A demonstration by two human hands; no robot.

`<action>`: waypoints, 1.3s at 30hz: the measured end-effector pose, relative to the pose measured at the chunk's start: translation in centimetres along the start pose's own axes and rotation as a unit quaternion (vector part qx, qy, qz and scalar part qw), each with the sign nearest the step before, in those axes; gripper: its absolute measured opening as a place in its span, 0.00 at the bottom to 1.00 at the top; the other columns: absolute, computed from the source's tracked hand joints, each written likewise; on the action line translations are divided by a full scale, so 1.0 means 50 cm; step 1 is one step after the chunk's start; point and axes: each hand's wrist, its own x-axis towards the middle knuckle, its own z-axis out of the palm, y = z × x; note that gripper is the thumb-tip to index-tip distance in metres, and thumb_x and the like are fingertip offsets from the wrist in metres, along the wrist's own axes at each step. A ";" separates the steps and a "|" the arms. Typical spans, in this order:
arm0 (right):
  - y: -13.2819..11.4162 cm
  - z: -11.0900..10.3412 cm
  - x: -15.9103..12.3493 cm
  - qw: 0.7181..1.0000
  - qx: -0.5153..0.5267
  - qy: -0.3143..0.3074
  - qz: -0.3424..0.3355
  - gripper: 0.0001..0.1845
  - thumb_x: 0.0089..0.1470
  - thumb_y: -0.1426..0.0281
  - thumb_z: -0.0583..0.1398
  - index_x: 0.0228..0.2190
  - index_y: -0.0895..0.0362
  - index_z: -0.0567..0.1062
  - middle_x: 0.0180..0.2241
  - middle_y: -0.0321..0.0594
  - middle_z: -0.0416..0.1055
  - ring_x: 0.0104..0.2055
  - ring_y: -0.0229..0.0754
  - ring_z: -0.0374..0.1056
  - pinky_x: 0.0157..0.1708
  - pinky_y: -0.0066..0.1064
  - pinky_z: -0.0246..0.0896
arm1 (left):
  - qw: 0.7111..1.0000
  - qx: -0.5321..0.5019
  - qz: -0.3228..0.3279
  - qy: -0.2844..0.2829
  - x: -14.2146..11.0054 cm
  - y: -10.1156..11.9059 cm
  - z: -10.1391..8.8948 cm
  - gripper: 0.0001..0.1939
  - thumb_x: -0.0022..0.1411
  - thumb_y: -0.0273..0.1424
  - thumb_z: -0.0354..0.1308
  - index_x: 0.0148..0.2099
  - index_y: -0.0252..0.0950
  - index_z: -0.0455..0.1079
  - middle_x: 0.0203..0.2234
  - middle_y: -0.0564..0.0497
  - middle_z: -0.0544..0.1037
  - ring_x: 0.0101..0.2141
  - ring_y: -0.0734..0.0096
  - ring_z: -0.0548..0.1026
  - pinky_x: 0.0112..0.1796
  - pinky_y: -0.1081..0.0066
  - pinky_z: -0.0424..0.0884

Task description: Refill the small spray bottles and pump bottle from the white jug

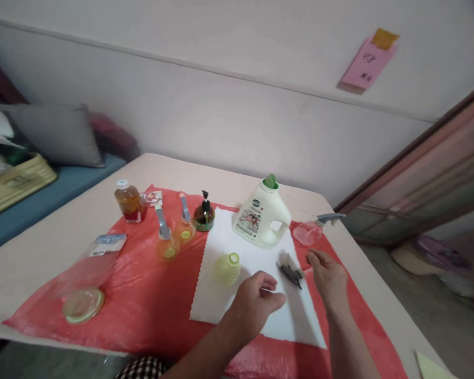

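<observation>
"Where did things lie?"

"The dark grey piece [290, 275] lay on the white sheet [205, 300], near its right edge, between the left hand [256, 300] and the right hand [329, 276]. The yellow-green bottle [226, 271] was on the same sheet, just beyond the left hand. A red cover [154, 295] lay beneath it all on the tabletop [205, 176]."

"And the fingers?"

"On the left, the thumb stood apart from the curled fingers, with nothing visible between them. On the right, thumb and forefinger were bunched close; I couldn't tell whether they met or pinched something small."

"What could have gone wrong from there?"

"To my mind, a sideways sweep of the left knuckles could have toppled the bottle, which looked light. A brushing wrist might also have rucked the sheet and shifted the piece, or the pale jug [256, 221] standing farther back."

"Which way did they point?"

"The piece's long axis slanted from far left to near right; I couldn't say which end was its front. The bottle's mouth showed as an open ring, facing up and slightly rightward in view, its axis running down-left through the body. It seemed upright, though I wasn't certain."
</observation>
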 end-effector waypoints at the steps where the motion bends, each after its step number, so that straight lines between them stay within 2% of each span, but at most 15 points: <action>1: 0.015 -0.013 -0.006 0.999 -0.045 -0.005 0.014 0.29 0.54 0.54 0.51 0.48 0.59 0.77 0.43 0.56 0.78 0.47 0.59 0.73 0.46 0.48 0.65 | 0.999 0.013 0.019 0.021 -0.005 0.005 -0.005 0.12 0.53 0.34 0.62 0.40 0.36 0.71 0.35 0.50 0.76 0.36 0.69 0.73 0.38 0.70 0.66; 5: 0.043 -0.005 -0.031 0.981 -0.168 -0.096 -0.006 0.21 0.50 0.65 0.59 0.46 0.54 0.78 0.45 0.54 0.77 0.45 0.58 0.73 0.43 0.46 0.64 | 0.982 0.071 0.117 0.127 -0.015 0.026 -0.051 0.11 0.60 0.39 0.58 0.41 0.38 0.72 0.32 0.52 0.77 0.33 0.69 0.74 0.37 0.70 0.69; 9: 0.049 0.036 -0.040 0.966 -0.209 -0.138 -0.064 0.25 0.53 0.78 0.53 0.50 0.50 0.76 0.58 0.50 0.69 0.54 0.55 0.68 0.47 0.43 0.61 | 0.940 0.169 0.161 0.248 0.003 0.031 -0.133 0.15 0.59 0.37 0.59 0.48 0.39 0.69 0.41 0.48 0.78 0.44 0.62 0.77 0.47 0.63 0.71; 11: 0.051 0.044 -0.035 0.964 -0.209 -0.146 -0.075 0.23 0.55 0.78 0.51 0.47 0.50 0.78 0.54 0.48 0.72 0.52 0.53 0.70 0.46 0.41 0.60 | 0.930 0.260 0.130 0.225 0.020 0.019 -0.172 0.30 0.51 0.31 0.62 0.57 0.38 0.63 0.53 0.43 0.74 0.56 0.56 0.71 0.56 0.57 0.66; 13: 0.052 0.040 -0.024 0.967 -0.200 -0.140 -0.076 0.19 0.56 0.78 0.52 0.41 0.52 0.79 0.44 0.48 0.77 0.47 0.52 0.71 0.43 0.39 0.60 | 0.924 0.341 0.075 0.158 0.036 -0.002 -0.201 0.43 0.44 0.28 0.65 0.63 0.36 0.57 0.63 0.38 0.65 0.63 0.51 0.64 0.61 0.54 0.60; 16: 0.037 0.014 -0.011 0.980 -0.170 -0.088 -0.060 0.14 0.57 0.73 0.53 0.39 0.54 0.77 0.39 0.49 0.76 0.43 0.53 0.71 0.38 0.40 0.60 | 0.915 0.395 0.025 0.074 0.054 -0.032 -0.221 0.50 0.42 0.29 0.67 0.67 0.35 0.53 0.67 0.34 0.59 0.66 0.47 0.58 0.62 0.53 0.56; 19: -0.009 -0.031 -0.022 0.995 -0.088 -0.005 -0.037 0.16 0.60 0.66 0.53 0.48 0.53 0.71 0.39 0.46 0.75 0.38 0.49 0.70 0.35 0.39 0.61 | 0.915 0.399 0.022 0.054 0.068 -0.040 -0.215 0.45 0.44 0.32 0.67 0.64 0.39 0.56 0.62 0.39 0.67 0.61 0.50 0.65 0.58 0.55 0.62; 20: -0.030 -0.047 -0.034 0.999 -0.014 0.023 -0.039 0.17 0.61 0.63 0.53 0.50 0.52 0.69 0.38 0.42 0.75 0.36 0.45 0.70 0.34 0.36 0.62 | 0.915 0.400 0.025 0.050 0.071 -0.038 -0.209 0.41 0.45 0.33 0.67 0.62 0.40 0.59 0.58 0.42 0.71 0.58 0.51 0.69 0.55 0.57 0.65; 21: -0.054 -0.062 -0.050 0.983 0.162 0.062 -0.050 0.16 0.60 0.61 0.55 0.48 0.52 0.70 0.36 0.40 0.74 0.33 0.42 0.69 0.33 0.34 0.62 | 0.914 0.403 0.028 0.046 0.074 -0.034 -0.201 0.37 0.46 0.34 0.66 0.59 0.41 0.61 0.54 0.44 0.74 0.54 0.53 0.72 0.52 0.59 0.67; 23: -0.101 -0.088 -0.088 0.865 0.494 0.059 -0.068 0.15 0.56 0.57 0.61 0.42 0.50 0.72 0.34 0.37 0.74 0.28 0.37 0.66 0.29 0.32 0.62 | 0.910 0.411 0.033 0.044 0.079 -0.027 -0.181 0.32 0.48 0.35 0.65 0.56 0.40 0.63 0.48 0.46 0.76 0.47 0.56 0.75 0.46 0.62 0.69; 24: -0.122 -0.097 -0.108 0.808 0.585 0.039 -0.064 0.15 0.54 0.57 0.64 0.41 0.50 0.73 0.33 0.36 0.74 0.27 0.36 0.65 0.29 0.30 0.62 | 0.907 0.417 0.036 0.044 0.080 -0.025 -0.170 0.31 0.48 0.35 0.64 0.55 0.40 0.62 0.46 0.46 0.76 0.45 0.57 0.75 0.44 0.63 0.69; 26: -0.154 -0.106 -0.141 0.735 0.676 0.006 -0.053 0.13 0.51 0.59 0.67 0.37 0.50 0.75 0.32 0.35 0.74 0.26 0.34 0.65 0.27 0.28 0.62 | 0.901 0.429 0.042 0.042 0.083 -0.026 -0.146 0.31 0.48 0.35 0.63 0.55 0.38 0.62 0.46 0.45 0.76 0.44 0.56 0.75 0.43 0.63 0.69; 27: -0.163 -0.107 -0.153 0.718 0.694 -0.007 -0.048 0.12 0.51 0.60 0.68 0.36 0.50 0.76 0.32 0.35 0.75 0.26 0.33 0.65 0.27 0.27 0.63 | 0.899 0.435 0.046 0.038 0.084 -0.028 -0.136 0.31 0.48 0.34 0.63 0.55 0.38 0.62 0.47 0.45 0.75 0.45 0.55 0.75 0.44 0.62 0.68; 30: -0.170 -0.103 -0.166 0.712 0.700 -0.032 -0.033 0.12 0.51 0.61 0.68 0.38 0.49 0.76 0.32 0.35 0.75 0.26 0.33 0.65 0.26 0.27 0.64 | 0.892 0.448 0.059 0.026 0.088 -0.035 -0.112 0.33 0.46 0.32 0.64 0.56 0.38 0.61 0.51 0.43 0.74 0.49 0.53 0.73 0.48 0.62 0.67; 39: -0.155 -0.083 -0.157 0.756 0.652 -0.044 -0.034 0.13 0.51 0.62 0.68 0.39 0.50 0.77 0.31 0.34 0.75 0.25 0.33 0.65 0.26 0.27 0.62 | 0.871 0.480 0.099 0.039 0.082 -0.020 -0.095 0.31 0.47 0.28 0.61 0.55 0.40 0.64 0.54 0.45 0.72 0.56 0.52 0.67 0.53 0.59 0.64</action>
